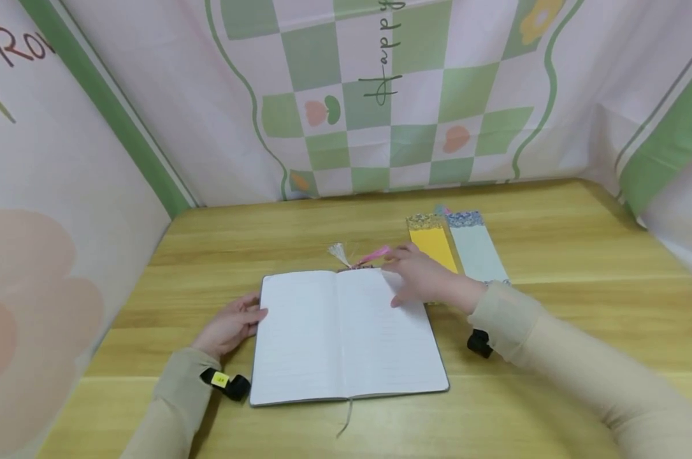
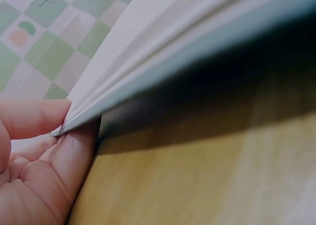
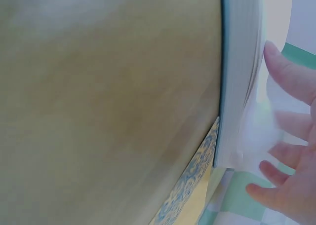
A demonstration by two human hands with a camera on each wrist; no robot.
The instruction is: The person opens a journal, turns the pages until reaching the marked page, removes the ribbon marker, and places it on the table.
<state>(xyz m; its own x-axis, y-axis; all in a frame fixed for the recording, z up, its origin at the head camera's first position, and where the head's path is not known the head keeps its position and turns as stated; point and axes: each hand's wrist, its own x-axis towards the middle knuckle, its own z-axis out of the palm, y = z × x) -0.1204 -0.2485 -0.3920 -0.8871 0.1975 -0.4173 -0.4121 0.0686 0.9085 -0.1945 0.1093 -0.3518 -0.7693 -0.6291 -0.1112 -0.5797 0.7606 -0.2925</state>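
An open notebook [image 1: 297, 338] lies on the table, its faintly lined pages facing up and a thin ribbon [image 1: 346, 421] trailing from the bottom. My left hand [image 1: 227, 328] grips its left edge, thumb on the page and fingers underneath; in the left wrist view that edge is raised off the wood. Over the upper right page is my right hand [image 1: 417, 275]. Its fingers are spread, and the thumb [image 3: 284, 72] is at the page surface in the right wrist view. A white tassel [image 1: 338, 253] and a pink tassel [image 1: 374, 255] stick out past the notebook's top edge.
Right of the notebook lie a yellow bookmark [image 1: 432, 245] with a patterned border and a pale blue-green bookmark [image 1: 476, 252]. My right forearm partly covers their lower ends. Behind the wooden table [image 1: 598, 255] hangs a green-checked cloth [image 1: 369, 134].
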